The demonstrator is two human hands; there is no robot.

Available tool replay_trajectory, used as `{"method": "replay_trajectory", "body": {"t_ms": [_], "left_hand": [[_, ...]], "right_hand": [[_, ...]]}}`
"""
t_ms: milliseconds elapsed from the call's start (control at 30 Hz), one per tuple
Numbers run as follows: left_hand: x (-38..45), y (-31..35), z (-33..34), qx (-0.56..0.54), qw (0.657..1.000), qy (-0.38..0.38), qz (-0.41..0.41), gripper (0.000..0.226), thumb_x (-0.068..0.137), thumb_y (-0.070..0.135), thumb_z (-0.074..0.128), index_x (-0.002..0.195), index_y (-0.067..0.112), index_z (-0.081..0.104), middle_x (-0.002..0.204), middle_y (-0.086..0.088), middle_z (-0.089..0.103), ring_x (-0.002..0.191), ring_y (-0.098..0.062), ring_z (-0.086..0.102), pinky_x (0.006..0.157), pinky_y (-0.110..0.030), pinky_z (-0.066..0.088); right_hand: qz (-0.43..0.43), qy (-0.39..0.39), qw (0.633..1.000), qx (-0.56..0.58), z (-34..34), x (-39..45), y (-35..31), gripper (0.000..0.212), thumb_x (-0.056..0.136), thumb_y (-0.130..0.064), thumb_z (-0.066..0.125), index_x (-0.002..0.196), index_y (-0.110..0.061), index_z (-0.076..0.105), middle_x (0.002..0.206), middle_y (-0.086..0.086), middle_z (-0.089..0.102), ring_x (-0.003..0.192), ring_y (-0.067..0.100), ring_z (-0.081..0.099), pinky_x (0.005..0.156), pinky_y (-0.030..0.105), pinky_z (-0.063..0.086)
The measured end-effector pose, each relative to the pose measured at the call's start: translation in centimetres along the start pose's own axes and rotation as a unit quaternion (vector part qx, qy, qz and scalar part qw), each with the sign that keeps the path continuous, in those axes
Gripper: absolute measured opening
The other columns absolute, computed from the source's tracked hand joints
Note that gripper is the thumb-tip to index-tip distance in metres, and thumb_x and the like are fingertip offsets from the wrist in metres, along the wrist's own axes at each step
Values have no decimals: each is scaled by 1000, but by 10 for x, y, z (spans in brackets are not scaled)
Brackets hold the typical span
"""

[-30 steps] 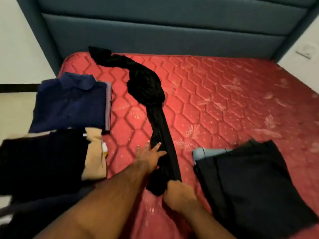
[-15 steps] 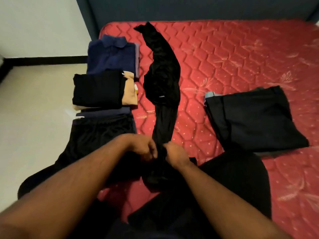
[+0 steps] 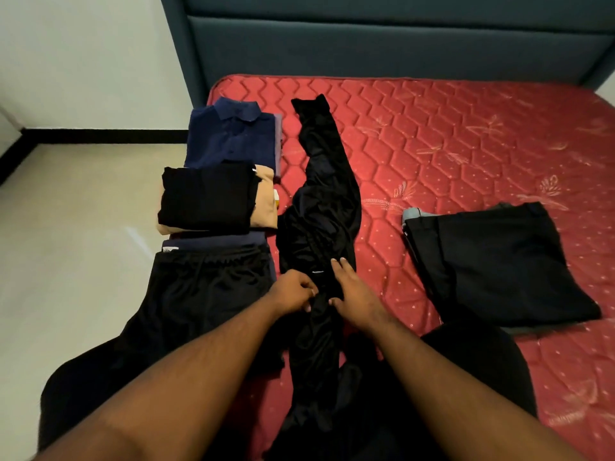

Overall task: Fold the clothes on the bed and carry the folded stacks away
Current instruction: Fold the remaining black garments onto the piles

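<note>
Centrally on the red quilted mattress (image 3: 466, 144) lies a long black garment (image 3: 324, 207), stretched from near the dark blue headboard (image 3: 382, 38) down toward the person, bunched wide at its middle and narrow at both ends. Both hands meet on its lower part. The left hand (image 3: 293, 292) has its fingers curled, pinching a fold of the black fabric at the garment's left edge. The right hand (image 3: 352, 291) rests on the cloth with fingers straight and slightly spread, its thumb against the fabric. Left of the garment, along the mattress edge, sit folded stacks: a navy collared shirt (image 3: 229, 138) nearest the headboard, then a black folded piece on a tan one (image 3: 208, 197), then black shorts (image 3: 203, 294) with an elastic waistband. Right of the garment, well apart from it, lies a folded black stack (image 3: 499, 261) with a pale blue item showing beneath its far left corner.
</note>
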State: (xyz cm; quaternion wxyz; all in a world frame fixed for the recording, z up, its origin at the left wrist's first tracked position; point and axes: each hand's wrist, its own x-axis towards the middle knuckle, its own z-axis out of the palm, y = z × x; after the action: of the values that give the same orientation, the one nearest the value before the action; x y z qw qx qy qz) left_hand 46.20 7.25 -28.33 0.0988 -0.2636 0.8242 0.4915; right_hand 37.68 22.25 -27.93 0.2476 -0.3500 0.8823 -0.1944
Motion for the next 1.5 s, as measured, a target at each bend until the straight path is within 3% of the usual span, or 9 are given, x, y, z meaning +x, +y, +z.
{"method": "replay_trajectory", "body": {"t_ms": [133,267,433,567,700,967,1133,1333,1500], "left_hand": [[0,1,-11,163,976,129,57,36,84,8,57,114,27,56,123,-4,53,104,-30,58,87,-45,52],[4,12,-21,414,906,11,91,35,91,23,56,124,33,55,161,0,12,144,-34,18,110,-53,29],[-4,27,-50,336,913,-46,228,20,87,35,54,96,20,64,116,-1,64,134,-23,43,117,-40,21],[-56,38,-71,295,907,-59,296,34,85,55,34,83,26,51,77,-6,65,79,-29,64,66,-29,40],[-88,30,-55,513,837,-89,166,57,96,65,27,105,21,62,108,-8,67,103,-30,63,81,-36,47],[-123,-31,-58,488,850,196,30,65,93,61,22,67,25,71,73,5,67,82,-17,64,84,-42,30],[-108,-19,-33,473,855,212,34,18,67,39,80,68,24,70,80,-2,59,78,-27,57,71,-40,33],[-69,-2,-27,489,850,195,32,52,85,27,59,133,37,43,126,-4,44,110,-28,47,86,-42,37],[-59,-21,-64,301,925,214,-92,62,94,51,50,148,46,20,152,-9,18,120,-37,48,92,-50,45]], "right_hand": [[32,-32,992,-122,-2,15,2,74,86,-21,63,150,-16,25,145,8,40,130,29,45,103,40,41],[45,-8,993,-113,-12,13,1,52,84,-18,57,134,-20,40,125,13,59,115,33,56,91,39,46],[143,109,973,144,-64,2,15,47,84,-18,63,129,-27,51,119,11,65,103,29,63,85,32,50],[242,71,965,-75,-98,-19,29,50,80,-21,57,128,-28,49,123,15,59,108,37,59,87,42,49],[63,52,931,-355,-65,-27,1,65,87,-18,55,143,-34,28,135,4,43,119,30,49,91,42,43],[203,73,955,-203,-72,-54,21,48,83,-17,55,129,-31,48,124,7,45,113,33,54,86,43,49],[120,65,984,-116,-44,-46,14,53,85,-6,48,131,-31,56,124,2,54,114,26,57,94,37,46],[164,127,975,81,-9,-52,23,81,75,0,72,144,-24,39,123,10,48,114,29,54,102,32,41],[144,138,979,44,-3,-48,34,59,68,14,47,118,-16,54,105,13,60,100,34,60,84,33,46]]}}
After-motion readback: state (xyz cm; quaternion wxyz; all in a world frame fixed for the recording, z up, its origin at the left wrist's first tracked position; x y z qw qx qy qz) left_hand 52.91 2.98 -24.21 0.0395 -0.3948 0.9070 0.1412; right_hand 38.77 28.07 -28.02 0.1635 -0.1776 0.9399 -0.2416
